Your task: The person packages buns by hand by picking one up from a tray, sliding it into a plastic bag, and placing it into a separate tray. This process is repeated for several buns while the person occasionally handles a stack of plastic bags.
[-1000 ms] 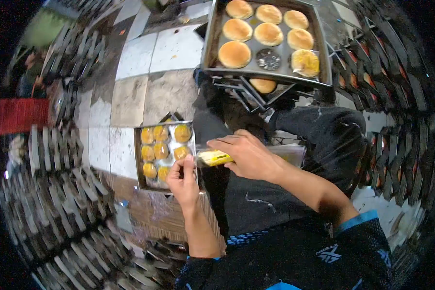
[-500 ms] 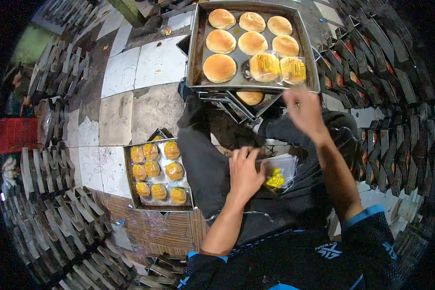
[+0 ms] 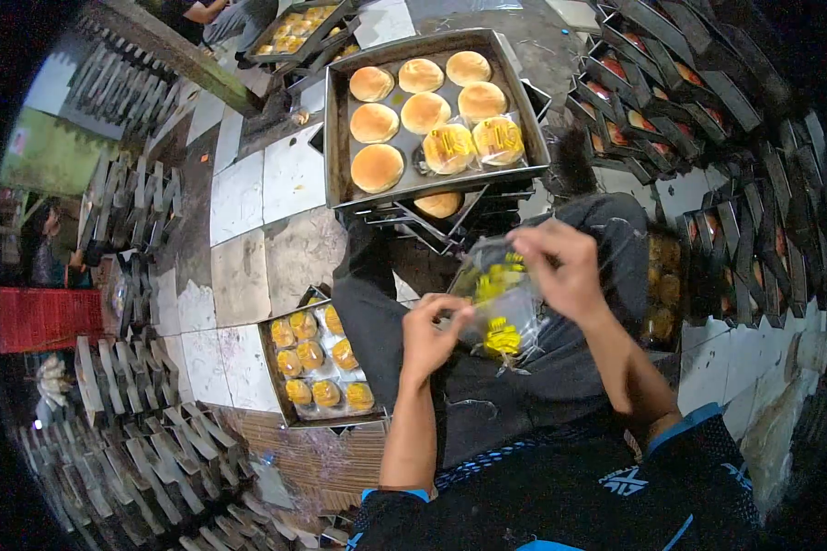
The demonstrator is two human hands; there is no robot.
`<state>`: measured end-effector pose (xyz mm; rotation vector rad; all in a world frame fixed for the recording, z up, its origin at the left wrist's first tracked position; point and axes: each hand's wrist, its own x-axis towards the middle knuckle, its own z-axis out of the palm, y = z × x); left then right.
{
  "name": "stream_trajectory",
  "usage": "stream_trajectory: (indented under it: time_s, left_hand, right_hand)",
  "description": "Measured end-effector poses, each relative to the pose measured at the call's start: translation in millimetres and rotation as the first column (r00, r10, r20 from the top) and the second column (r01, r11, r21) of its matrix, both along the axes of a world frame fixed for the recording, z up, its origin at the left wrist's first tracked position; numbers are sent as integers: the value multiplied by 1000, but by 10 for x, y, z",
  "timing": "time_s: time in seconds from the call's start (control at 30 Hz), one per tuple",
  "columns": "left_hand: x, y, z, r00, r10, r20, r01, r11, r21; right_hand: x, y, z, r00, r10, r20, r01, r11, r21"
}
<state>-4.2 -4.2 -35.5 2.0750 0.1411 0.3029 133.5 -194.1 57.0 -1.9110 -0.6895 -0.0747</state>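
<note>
A clear plastic bag with yellow print (image 3: 494,278) stretches between my hands above my lap. My right hand (image 3: 562,274) pinches its upper edge, while my left hand (image 3: 430,336) has thumb and fingers closed at its lower left side. More printed plastic bags (image 3: 503,340) lie on my lap just below. Ahead of me, a metal tray (image 3: 337,188) holds several bare round buns (image 3: 377,167). Two buns at its near right carry printed plastic, one of them the bagged bun (image 3: 448,150).
A second tray (image 3: 280,404) with several bagged buns (image 3: 310,354) sits left of my leg. Stacked metal trays (image 3: 138,381) line the left, and more stacks with buns (image 3: 657,119) stand at right. A red crate (image 3: 41,319) and another person (image 3: 216,14) are farther off.
My right hand has come back from the tray's near edge to my lap. A bag is now raised off the pile between both hands. The view has shifted.
</note>
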Motion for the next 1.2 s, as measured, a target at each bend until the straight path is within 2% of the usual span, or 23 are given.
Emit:
stream_trajectory:
  time_s: [0.03,0.07,0.1,0.13,0.17,0.2,0.3,0.33,0.4,0.47,0.53,0.63,0.7,0.73,0.8,0.83,0.87,0.93,0.97,1.03,1.07,1.13,1.2]
  left_hand:
    - [-28,-9,70,985,92,-146,-150,876,-458]
    - [-20,-6,0,961,254,-109,-238,562,-792]
    - [10,39,58,937,313,-152,-277,405,-871]
    - [37,119,116,907,368,-206,-304,233,-924]
    - [34,189,86,857,465,-223,-373,260,-891]
    - [13,275,44,795,560,-234,-445,276,-852]
    - [-104,529,93,608,748,-265,-520,123,-845]
    - [-152,609,59,539,787,-299,-555,65,-829]
    - [-217,733,-129,484,832,-270,-484,-2,-875]
    - [-287,847,-203,534,824,-192,-372,24,-928]
    - [-275,859,-257,548,828,-118,-318,75,-945]
    - [-184,865,-176,474,862,-178,-359,5,-933]
    - [-222,879,-247,507,854,-115,-346,80,-935]
    - [-257,883,-285,497,858,-127,-355,68,-932]
    - [-271,888,-336,565,824,-32,-301,170,-938]
    - [-227,876,-299,539,841,-50,-331,157,-930]
    - [-198,866,-281,551,834,-45,-325,165,-931]
    - [-167,866,-222,519,842,-147,-362,61,-930]
    - [-176,847,-204,536,837,-114,-354,100,-930]
    - [-173,851,-208,534,835,-130,-424,132,-896]
    - [-142,827,-183,520,838,-162,-504,148,-851]
    - [-39,722,-133,491,857,-158,-553,166,-816]
    - [-5,593,-159,580,803,-136,-709,416,-569]
  right_hand:
    - [45,9,89,989,-49,-139,56,997,48]
    - [96,32,81,980,-7,-200,31,993,118]
    - [67,91,75,964,47,-263,-5,987,159]
    - [19,184,72,940,107,-323,-42,978,202]
    - [-59,257,128,931,128,-342,-89,988,129]
    - [-117,358,90,982,161,-94,-152,984,91]
    - [-145,790,128,967,248,56,-253,962,105]
    - [-23,975,143,944,330,24,-330,944,20]
    - [354,1436,-57,885,259,-386,-309,948,-72]
    - [865,2010,-497,973,231,7,-225,954,-198]
    - [1377,2562,-1009,905,256,339,-159,945,-287]
    - [1721,3093,-1095,953,301,-22,-216,629,-747]
    - [1682,3233,-733,931,298,-212,-327,419,-847]
    - [1615,3149,-781,926,306,-223,-339,408,-848]
    - [1555,2839,-789,786,565,252,-149,568,-810]
    - [1574,2703,-761,830,556,31,-319,520,-793]
    - [1577,2520,-721,838,545,37,-308,527,-792]
    - [1554,2095,-632,925,379,37,-304,792,-529]
    - [1526,1888,-586,911,332,-244,-387,892,-233]
    - [1342,1358,-160,560,395,-729,-301,916,265]
    - [1240,1104,-309,416,501,-759,-160,862,482]
    - [786,849,-137,267,597,-756,-267,800,537]
    - [335,721,-111,312,622,-718,-401,771,494]
